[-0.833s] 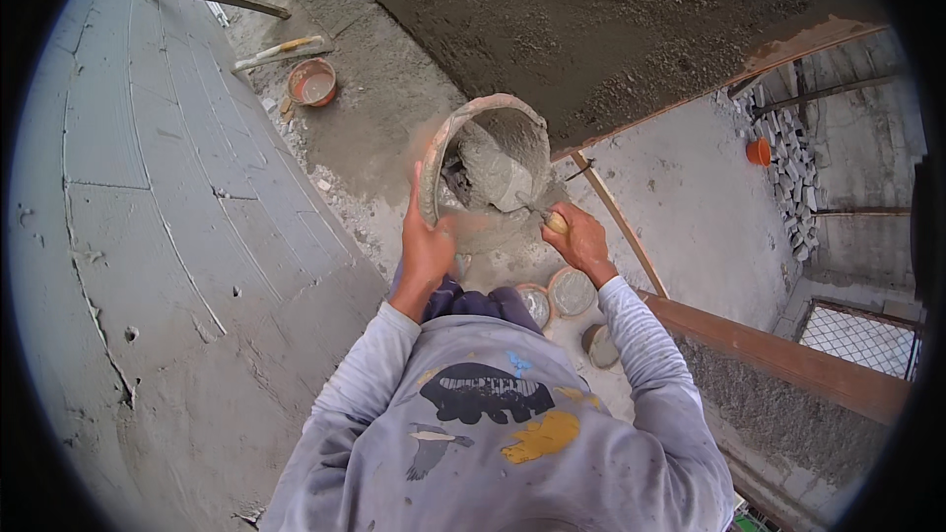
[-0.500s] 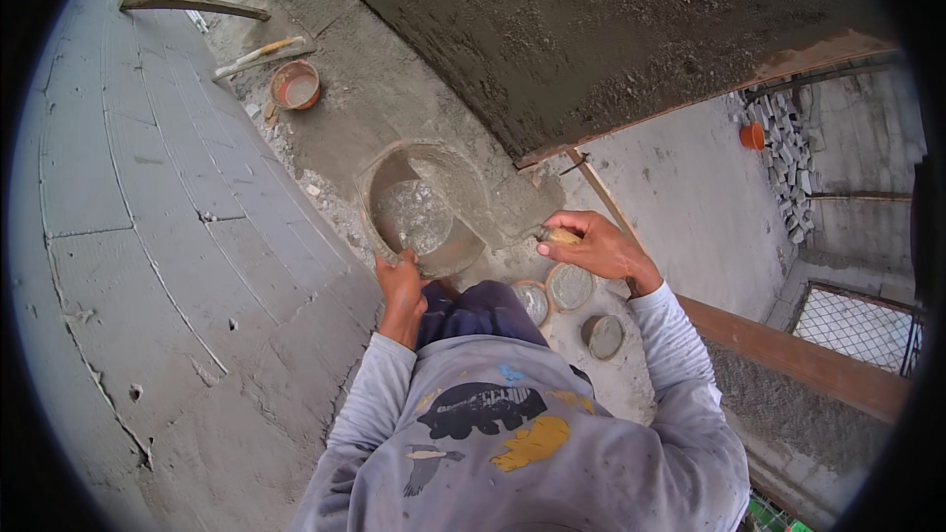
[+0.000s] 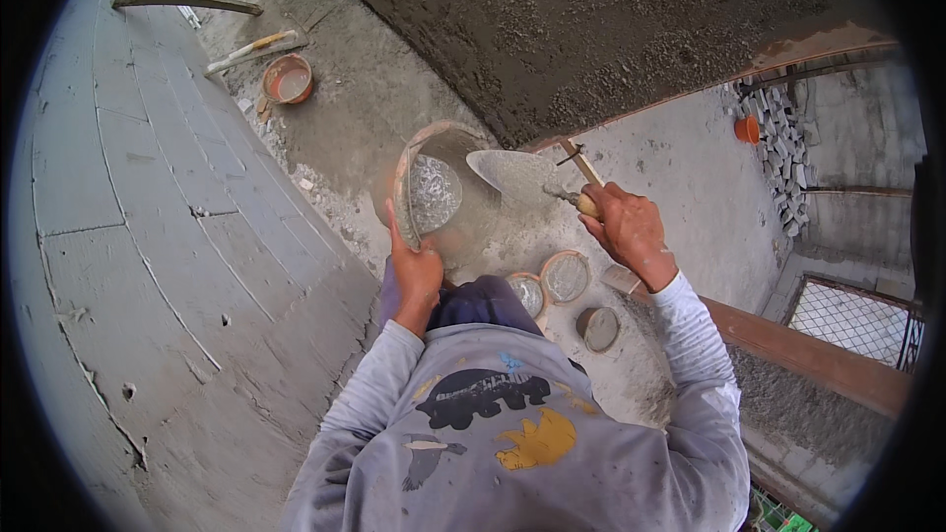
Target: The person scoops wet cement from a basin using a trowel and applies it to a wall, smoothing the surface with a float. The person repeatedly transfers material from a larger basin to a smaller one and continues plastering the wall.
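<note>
A mortar-coated bucket (image 3: 403, 173) is tipped in front of my knees, with wet grey residue inside it. My left hand (image 3: 418, 276) holds its near left rim, one finger stretched along the edge. In my right hand (image 3: 631, 233), the fingers are wrapped round the wooden handle of a trowel (image 3: 512, 177). The trowel's broad blade, coated with grey mortar, lies at the bucket's right rim and points left; I cannot tell whether it touches.
Several small round containers (image 3: 567, 277) stand right of my knees. An orange bucket (image 3: 287, 79) sits far left beside a long-handled tool (image 3: 251, 51). A grey block wall (image 3: 177, 236) runs along the left, a mortar-covered wall (image 3: 611, 30) ahead. A wooden beam (image 3: 788, 353) lies right.
The trowel has risen out of the bucket and moved up and right with my right hand. The bucket is now tilted more, and my left hand has shifted slightly along its rim.
</note>
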Motion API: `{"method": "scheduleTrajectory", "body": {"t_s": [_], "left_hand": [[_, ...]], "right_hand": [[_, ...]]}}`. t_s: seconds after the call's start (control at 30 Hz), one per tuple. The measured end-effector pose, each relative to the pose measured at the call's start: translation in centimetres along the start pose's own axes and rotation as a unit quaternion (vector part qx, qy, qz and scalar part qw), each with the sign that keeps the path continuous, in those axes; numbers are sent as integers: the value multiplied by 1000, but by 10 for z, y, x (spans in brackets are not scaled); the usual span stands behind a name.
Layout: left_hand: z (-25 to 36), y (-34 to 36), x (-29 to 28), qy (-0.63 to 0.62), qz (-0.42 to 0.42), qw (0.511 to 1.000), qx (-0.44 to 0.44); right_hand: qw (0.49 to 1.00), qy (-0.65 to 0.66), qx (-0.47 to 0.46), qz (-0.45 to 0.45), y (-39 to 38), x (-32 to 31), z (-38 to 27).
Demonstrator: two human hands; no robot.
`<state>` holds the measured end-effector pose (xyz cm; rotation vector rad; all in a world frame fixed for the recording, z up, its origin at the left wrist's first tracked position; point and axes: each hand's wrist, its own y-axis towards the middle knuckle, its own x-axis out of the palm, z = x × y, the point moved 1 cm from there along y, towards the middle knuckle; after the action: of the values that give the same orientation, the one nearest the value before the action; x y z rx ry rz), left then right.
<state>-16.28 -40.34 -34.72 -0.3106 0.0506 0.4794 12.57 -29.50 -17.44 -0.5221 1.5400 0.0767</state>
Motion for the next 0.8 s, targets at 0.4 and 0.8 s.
{"method": "scheduleTrajectory", "body": {"t_s": [0.4, 0.8], "left_hand": [[43, 38, -20, -124, -57, 986, -95], [-10, 34, -57, -129, 111, 958, -230]], "right_hand": [[965, 252, 28, 70, 23, 105, -31], [972, 177, 152, 19, 130, -25, 40]]}}
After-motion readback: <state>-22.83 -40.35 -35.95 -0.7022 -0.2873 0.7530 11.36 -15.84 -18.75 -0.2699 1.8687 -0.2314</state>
